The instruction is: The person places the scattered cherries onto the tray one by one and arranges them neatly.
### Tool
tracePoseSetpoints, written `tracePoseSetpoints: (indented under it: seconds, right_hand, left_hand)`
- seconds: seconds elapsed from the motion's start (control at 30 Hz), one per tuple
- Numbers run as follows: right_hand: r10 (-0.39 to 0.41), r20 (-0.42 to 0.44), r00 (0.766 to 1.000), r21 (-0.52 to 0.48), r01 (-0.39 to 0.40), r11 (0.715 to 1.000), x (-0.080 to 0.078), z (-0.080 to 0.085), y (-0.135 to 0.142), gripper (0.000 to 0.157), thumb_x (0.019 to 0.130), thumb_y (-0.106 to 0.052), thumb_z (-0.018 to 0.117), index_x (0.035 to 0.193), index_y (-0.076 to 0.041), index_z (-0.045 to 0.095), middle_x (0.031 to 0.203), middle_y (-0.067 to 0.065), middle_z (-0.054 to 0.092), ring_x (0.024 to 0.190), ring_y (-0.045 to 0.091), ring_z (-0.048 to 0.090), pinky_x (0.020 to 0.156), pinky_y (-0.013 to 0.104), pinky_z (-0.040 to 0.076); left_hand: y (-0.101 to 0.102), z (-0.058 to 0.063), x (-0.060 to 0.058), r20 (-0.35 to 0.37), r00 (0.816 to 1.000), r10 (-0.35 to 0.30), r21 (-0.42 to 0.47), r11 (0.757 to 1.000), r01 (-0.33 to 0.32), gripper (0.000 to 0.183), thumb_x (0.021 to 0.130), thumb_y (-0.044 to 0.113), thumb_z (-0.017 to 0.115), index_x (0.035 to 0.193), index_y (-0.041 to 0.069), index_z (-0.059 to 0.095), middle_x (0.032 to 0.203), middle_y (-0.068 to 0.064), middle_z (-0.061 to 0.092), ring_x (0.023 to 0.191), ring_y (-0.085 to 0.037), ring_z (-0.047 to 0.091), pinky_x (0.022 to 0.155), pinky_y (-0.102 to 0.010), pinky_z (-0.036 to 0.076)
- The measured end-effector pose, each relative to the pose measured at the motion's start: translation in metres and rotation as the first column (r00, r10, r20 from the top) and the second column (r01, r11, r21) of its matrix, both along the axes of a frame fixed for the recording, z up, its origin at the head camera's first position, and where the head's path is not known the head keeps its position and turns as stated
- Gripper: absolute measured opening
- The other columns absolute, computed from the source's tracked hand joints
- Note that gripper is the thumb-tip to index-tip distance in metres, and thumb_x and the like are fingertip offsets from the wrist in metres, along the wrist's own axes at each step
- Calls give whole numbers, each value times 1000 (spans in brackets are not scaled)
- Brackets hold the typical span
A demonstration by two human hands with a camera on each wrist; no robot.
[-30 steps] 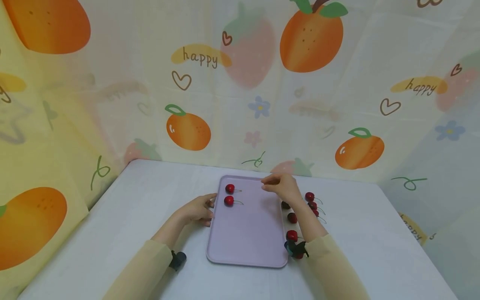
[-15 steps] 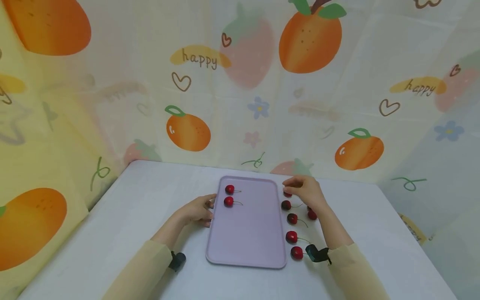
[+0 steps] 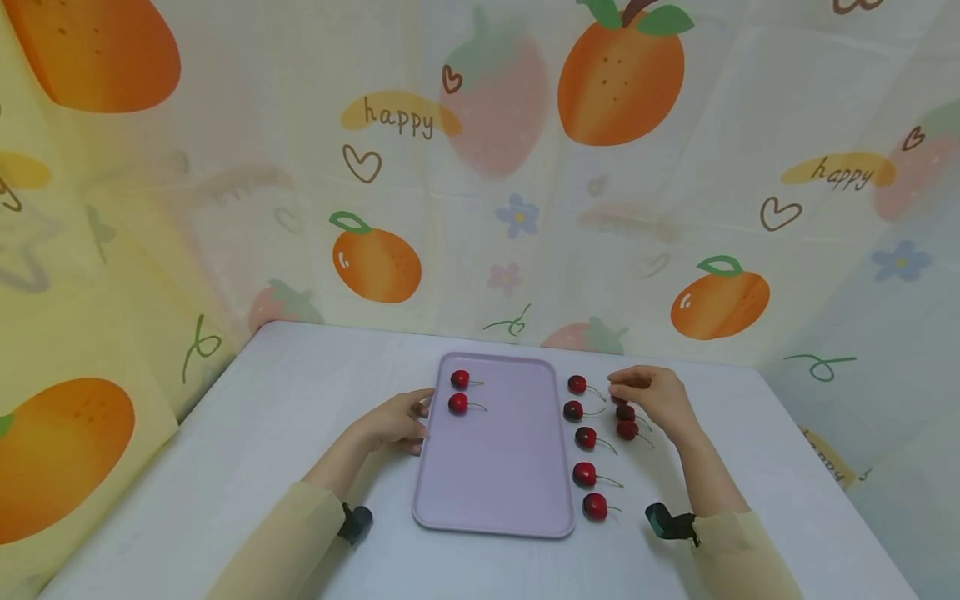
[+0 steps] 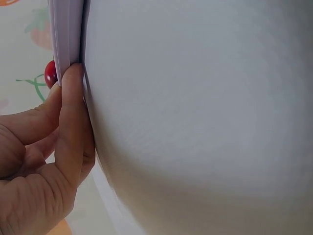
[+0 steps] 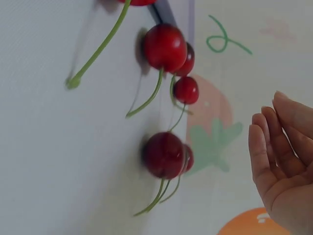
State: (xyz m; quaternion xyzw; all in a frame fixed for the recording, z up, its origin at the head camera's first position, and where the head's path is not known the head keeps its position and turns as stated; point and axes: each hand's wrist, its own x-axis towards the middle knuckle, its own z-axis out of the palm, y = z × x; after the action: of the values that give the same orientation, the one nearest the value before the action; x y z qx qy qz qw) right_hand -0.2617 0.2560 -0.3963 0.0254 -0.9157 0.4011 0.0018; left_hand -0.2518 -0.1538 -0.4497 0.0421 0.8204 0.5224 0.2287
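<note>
A lilac tray lies on the white table with two red cherries, an upper one and a lower one, near its far left corner. At the tray's left edge, my left hand pinches the rim; the left wrist view has its thumb and a finger on the rim. My right hand hovers over the far end of a group of dark cherries, partly covering the farthest one. In the right wrist view that hand's fingers are slightly bent, with nothing between them, apart from the cherries.
Along the tray's right side runs a column of several cherries, with one at the near end and another at the far end, stems pointing right. A fruit-printed cloth hangs behind the table's back edge.
My right hand has moved from above the tray, past the column of cherries, rightward to the outer group. The left hand, the tray and its two cherries stay in place.
</note>
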Motion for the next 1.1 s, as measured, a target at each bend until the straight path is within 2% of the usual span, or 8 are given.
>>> tracePoseSetpoints:
  seconds: [0.17, 0.43, 0.5, 0.6, 0.73, 0.87, 1.0, 1.1]
  right_hand:
    - [-21, 25, 999, 0, 21, 1000, 6, -9, 16, 37, 94, -30, 66, 122, -6, 68, 120, 16, 71, 106, 26, 66, 102, 50, 53]
    - [-48, 38, 998, 1, 48, 999, 13, -21, 36, 38, 96, -30, 64, 123, -4, 68, 126, 19, 67, 108, 28, 64, 100, 51, 53]
    - [-57, 51, 997, 4, 57, 998, 15, -23, 39, 39, 96, -30, 63, 124, -4, 68, 128, 19, 66, 109, 27, 63, 100, 48, 54]
    - [-71, 64, 995, 4, 70, 998, 16, -27, 43, 41, 95, -32, 64, 124, -3, 67, 126, 18, 67, 101, 16, 63, 92, 33, 56]
    - [-81, 74, 994, -19, 83, 996, 17, -34, 48, 41, 93, -29, 68, 123, -1, 68, 121, 16, 70, 88, -2, 60, 82, 16, 50]
    - [-89, 103, 991, -36, 94, 995, 18, -39, 51, 41, 92, -28, 69, 123, -2, 68, 122, 15, 70, 88, -4, 60, 84, 19, 51]
    - [-90, 124, 988, -17, 93, 996, 20, -41, 54, 40, 92, -30, 69, 122, -4, 69, 122, 14, 70, 96, 4, 61, 90, 29, 51]
    - [-89, 145, 985, 1, 90, 996, 23, -43, 58, 38, 90, -31, 70, 119, -5, 71, 119, 12, 72, 99, 8, 59, 89, 29, 49]
  left_hand:
    - [0, -1, 0, -4, 1000, -1, -6, 1000, 1, 81, 84, -13, 59, 156, 5, 26, 116, -15, 43, 71, -15, 52, 59, -23, 59]
    - [0, -2, -1, -4, 1000, 2, -6, 1000, -2, 81, 84, -13, 59, 156, 5, 27, 116, -14, 44, 73, -16, 53, 61, -24, 60]
    - [-1, -3, -2, -1, 1000, 10, -6, 1000, -10, 81, 84, -13, 59, 155, 6, 27, 116, -14, 44, 73, -16, 53, 61, -24, 60]
    - [-1, -3, -2, 1, 1000, 15, -13, 1000, -15, 80, 84, -13, 58, 155, 6, 28, 118, -15, 44, 71, -16, 53, 60, -24, 60]
    - [0, -2, 0, -3, 1000, 12, -21, 1000, -12, 80, 84, -13, 58, 156, 6, 27, 119, -15, 44, 71, -15, 53, 60, -23, 59]
    - [1, -2, 2, -4, 1000, 11, -22, 1000, -11, 80, 84, -13, 58, 156, 6, 27, 117, -15, 44, 72, -15, 52, 59, -22, 59]
    - [2, -1, 2, -4, 1000, 20, -20, 1000, -20, 80, 84, -14, 58, 155, 6, 28, 116, -15, 44, 72, -15, 52, 59, -22, 59]
    - [2, -1, 1, -3, 1000, 28, -23, 999, -28, 81, 84, -14, 58, 156, 7, 28, 118, -15, 45, 73, -16, 53, 59, -23, 59]
